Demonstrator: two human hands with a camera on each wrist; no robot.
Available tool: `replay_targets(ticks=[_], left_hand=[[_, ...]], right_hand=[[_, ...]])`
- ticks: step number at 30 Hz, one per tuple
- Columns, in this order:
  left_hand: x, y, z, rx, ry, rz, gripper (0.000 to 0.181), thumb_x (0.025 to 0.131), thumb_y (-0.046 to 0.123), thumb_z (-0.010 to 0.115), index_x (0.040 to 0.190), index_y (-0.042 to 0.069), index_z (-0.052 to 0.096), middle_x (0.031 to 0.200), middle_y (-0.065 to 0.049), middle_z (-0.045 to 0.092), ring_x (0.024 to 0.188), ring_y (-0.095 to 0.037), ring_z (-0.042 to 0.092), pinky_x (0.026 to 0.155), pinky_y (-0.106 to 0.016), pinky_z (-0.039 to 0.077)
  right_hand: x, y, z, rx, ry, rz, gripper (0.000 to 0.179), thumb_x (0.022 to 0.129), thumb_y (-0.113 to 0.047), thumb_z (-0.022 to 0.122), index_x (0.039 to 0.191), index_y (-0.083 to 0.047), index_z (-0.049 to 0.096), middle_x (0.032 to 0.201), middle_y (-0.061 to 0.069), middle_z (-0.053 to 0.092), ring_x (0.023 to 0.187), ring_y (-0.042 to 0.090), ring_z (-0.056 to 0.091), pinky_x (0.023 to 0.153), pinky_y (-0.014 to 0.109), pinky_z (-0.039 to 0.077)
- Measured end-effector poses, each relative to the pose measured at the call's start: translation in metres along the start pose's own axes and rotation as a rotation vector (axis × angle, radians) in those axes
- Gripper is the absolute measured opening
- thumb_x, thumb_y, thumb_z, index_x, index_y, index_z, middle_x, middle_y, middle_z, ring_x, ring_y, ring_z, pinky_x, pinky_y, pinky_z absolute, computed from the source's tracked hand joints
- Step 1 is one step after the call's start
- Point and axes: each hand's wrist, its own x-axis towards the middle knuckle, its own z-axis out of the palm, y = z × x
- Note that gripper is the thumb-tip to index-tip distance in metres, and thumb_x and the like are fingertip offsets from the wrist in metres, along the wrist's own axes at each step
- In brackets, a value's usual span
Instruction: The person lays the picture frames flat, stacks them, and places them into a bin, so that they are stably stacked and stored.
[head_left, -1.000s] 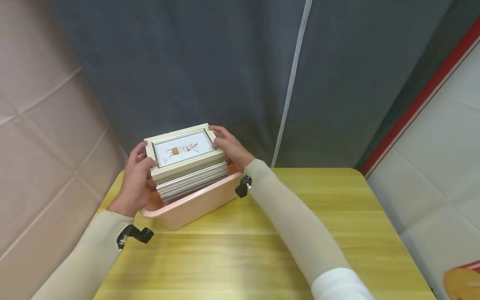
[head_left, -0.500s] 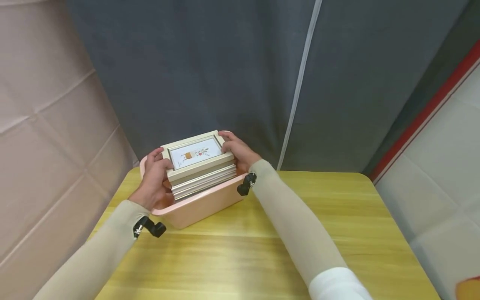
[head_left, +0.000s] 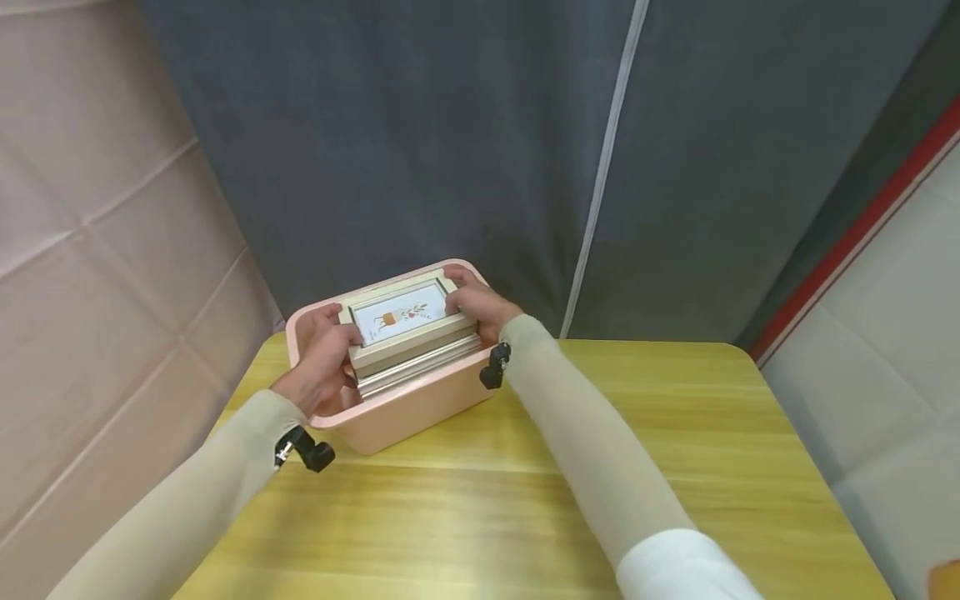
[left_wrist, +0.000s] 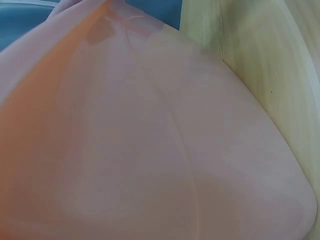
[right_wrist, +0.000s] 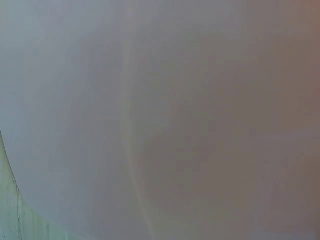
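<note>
A stack of cream picture frames sits inside a pink plastic basin, its upper part level with the rim. On top lies a picture frame with a deer-and-flowers print facing up. My left hand grips the stack's left end, thumb on the top frame's edge. At the opposite end my right hand holds it, thumb also on the upper face. The lower frames are partly hidden behind the basin wall. In the left wrist view the basin's pink side fills most of the picture; the right wrist view shows its blurred wall.
The basin stands at the back left of a yellow wood-grain table. A dark grey curtain hangs right behind it. A pale padded wall rises on the left, and a white one with a red strip on the right.
Both hands have lowered the stack of frames deeper into the basin, so fewer frame edges show above the rim. The head view has shifted slightly.
</note>
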Motion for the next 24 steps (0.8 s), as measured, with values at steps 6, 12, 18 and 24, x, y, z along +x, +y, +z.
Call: replay_targets(ticks=[6, 12, 18, 24], left_hand=[[0.0001, 0.0001, 0.0019, 0.051, -0.053, -0.083, 0.088, 0.094, 0.005, 0.051, 0.162, 0.029, -0.001, 0.167, -0.018, 0.014, 0.125, -0.034, 0.050, 0.082, -0.044, 0.055], [0.0026, 0.0004, 0.0041, 0.069, -0.071, -0.083, 0.098, 0.094, 0.004, 0.059, 0.163, 0.031, -0.005, 0.170, -0.018, 0.008, 0.142, -0.033, 0.040, 0.098, -0.042, 0.049], [0.0023, -0.0008, 0.0045, 0.085, -0.103, -0.107, 0.101, 0.096, 0.010, 0.063, 0.161, 0.034, -0.010, 0.169, -0.022, 0.012, 0.140, -0.035, 0.043, 0.093, -0.043, 0.053], [-0.0006, 0.0010, 0.0048, 0.064, -0.122, -0.125, 0.107, 0.095, 0.016, 0.066, 0.162, 0.039, -0.014, 0.171, -0.017, 0.006, 0.143, -0.037, 0.040, 0.107, -0.055, 0.050]], right_hand=[[-0.0004, 0.0008, -0.0017, -0.057, -0.011, 0.017, 0.084, 0.094, -0.013, 0.074, 0.165, -0.029, 0.031, 0.174, -0.001, 0.023, 0.157, 0.027, 0.023, 0.131, 0.049, 0.018], [-0.0020, 0.0009, -0.0032, -0.075, -0.018, 0.024, 0.088, 0.095, -0.022, 0.076, 0.166, -0.034, 0.027, 0.176, -0.001, 0.019, 0.158, 0.028, 0.021, 0.132, 0.054, 0.018], [-0.0070, 0.0008, -0.0030, -0.083, -0.008, 0.057, 0.089, 0.093, -0.026, 0.078, 0.165, -0.038, 0.028, 0.177, -0.002, 0.017, 0.159, 0.029, 0.020, 0.131, 0.056, 0.018], [-0.0080, -0.0015, -0.0008, -0.095, -0.021, 0.058, 0.092, 0.094, -0.029, 0.077, 0.168, -0.035, 0.023, 0.178, -0.003, 0.014, 0.163, 0.028, 0.014, 0.132, 0.058, 0.014]])
